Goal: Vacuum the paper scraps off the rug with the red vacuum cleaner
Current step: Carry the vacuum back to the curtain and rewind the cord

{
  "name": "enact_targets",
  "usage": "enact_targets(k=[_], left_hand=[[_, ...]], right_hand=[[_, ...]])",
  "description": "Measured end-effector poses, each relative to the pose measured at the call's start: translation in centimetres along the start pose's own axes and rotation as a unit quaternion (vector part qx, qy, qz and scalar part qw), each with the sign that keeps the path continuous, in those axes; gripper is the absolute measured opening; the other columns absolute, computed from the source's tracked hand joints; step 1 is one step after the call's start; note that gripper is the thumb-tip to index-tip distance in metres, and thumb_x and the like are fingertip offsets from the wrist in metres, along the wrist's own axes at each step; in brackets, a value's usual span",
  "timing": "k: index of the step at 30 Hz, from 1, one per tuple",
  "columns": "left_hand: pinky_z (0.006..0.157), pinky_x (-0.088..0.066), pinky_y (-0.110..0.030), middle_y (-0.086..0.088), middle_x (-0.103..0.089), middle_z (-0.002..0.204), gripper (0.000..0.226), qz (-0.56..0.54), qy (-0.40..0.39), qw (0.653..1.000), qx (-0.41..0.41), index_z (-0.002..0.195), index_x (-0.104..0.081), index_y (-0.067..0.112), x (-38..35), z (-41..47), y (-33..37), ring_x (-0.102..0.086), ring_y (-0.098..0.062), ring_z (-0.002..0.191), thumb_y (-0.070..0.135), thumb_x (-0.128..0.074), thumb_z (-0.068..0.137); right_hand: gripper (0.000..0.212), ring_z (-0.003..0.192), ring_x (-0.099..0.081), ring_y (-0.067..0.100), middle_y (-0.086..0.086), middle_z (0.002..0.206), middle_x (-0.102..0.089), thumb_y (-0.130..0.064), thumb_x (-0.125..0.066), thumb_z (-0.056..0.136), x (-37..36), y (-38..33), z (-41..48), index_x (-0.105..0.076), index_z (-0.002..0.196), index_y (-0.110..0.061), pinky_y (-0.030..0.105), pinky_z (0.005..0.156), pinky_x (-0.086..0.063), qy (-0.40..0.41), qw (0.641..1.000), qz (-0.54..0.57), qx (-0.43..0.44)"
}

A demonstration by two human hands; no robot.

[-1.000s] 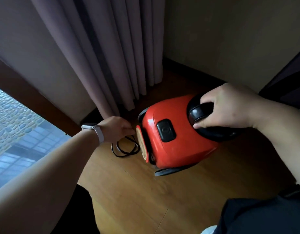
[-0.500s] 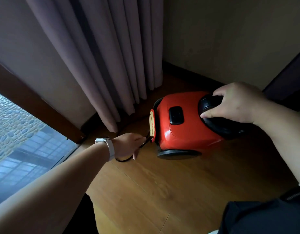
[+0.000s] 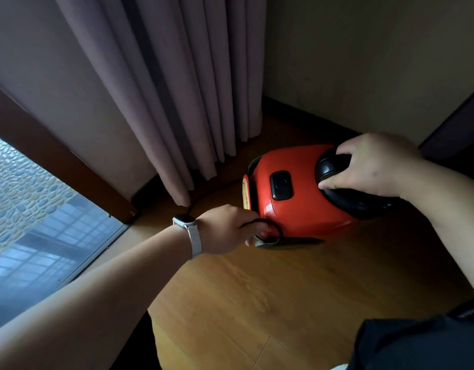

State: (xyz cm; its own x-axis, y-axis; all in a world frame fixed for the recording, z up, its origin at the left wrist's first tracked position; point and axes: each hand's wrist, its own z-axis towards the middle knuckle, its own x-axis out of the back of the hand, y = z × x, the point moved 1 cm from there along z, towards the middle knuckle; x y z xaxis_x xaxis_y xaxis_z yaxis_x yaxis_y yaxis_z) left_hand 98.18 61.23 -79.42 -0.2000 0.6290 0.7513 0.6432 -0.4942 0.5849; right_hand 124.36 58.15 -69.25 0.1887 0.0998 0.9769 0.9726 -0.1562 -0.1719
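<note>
Wooden floor (image 3: 284, 289) by the curtain (image 3: 177, 102): the vacuum (image 3: 297, 209) has swung clear, right hand (image 3: 374, 164) gripping its handle (image 3: 334, 166), left hand (image 3: 225, 228) pinching the cord (image 3: 268, 228), pulled nearer. No cleaning yet.

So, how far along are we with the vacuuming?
Done: nothing visibly yet. In hand: right hand grips the red vacuum cleaner by its handle on the wooden floor; left hand holds its black cord. Left: all vacuuming; no rug or scraps in view.

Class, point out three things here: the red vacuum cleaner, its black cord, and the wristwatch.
red vacuum cleaner (image 3: 305, 209): head view, on its red shell.
black cord (image 3: 276, 226): head view, on its curled loop.
wristwatch (image 3: 183, 218): head view, on its face.
</note>
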Motion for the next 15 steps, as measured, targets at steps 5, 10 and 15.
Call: enact_targets(k=[5, 10, 15], left_hand=[[0.07, -0.052, -0.041, 0.008, -0.058, 0.068, 0.035, 0.042, 0.079, 0.996, 0.021, 0.076, -0.058, 0.026, 2.2, 0.7, -0.8, -0.055, -0.011, 0.065, 0.052, -0.046, 0.096], [0.051, -0.039, -0.03, 0.006, -0.047, 0.048, 0.042, -0.072, 0.157, 0.979, 0.112, 0.058, -0.06, 0.017, 4.6, 0.8, -1.9, -0.044, -0.01, 0.048, 0.054, -0.076, 0.072], [0.054, -0.043, -0.018, 0.013, -0.061, 0.057, 0.016, -0.193, 0.189, 0.953, 0.14, 0.069, -0.068, 0.026, 4.9, 0.9, -3.6, -0.054, -0.001, 0.055, 0.03, -0.077, 0.081]], right_hand=[[0.041, 0.074, -0.058, 0.013, -0.014, 0.074, -0.063, -0.068, -0.076, 0.058, 0.4, -0.9, -0.8, -0.068, 0.077, -0.032, 0.033, 0.074, -0.054, -0.018, 0.998, -0.013, 0.055], [0.041, 0.066, -0.054, 0.002, -0.014, 0.063, -0.06, -0.067, -0.078, 0.058, 0.8, -1.9, -1.5, -0.063, 0.067, -0.029, 0.025, 0.061, -0.045, -0.018, 0.995, -0.015, 0.094], [0.042, 0.063, -0.052, 0.002, -0.013, 0.058, -0.057, -0.064, -0.08, 0.058, 1.5, -1.9, -1.8, -0.061, 0.064, -0.027, 0.023, 0.058, -0.042, -0.015, 0.995, -0.007, 0.102]])
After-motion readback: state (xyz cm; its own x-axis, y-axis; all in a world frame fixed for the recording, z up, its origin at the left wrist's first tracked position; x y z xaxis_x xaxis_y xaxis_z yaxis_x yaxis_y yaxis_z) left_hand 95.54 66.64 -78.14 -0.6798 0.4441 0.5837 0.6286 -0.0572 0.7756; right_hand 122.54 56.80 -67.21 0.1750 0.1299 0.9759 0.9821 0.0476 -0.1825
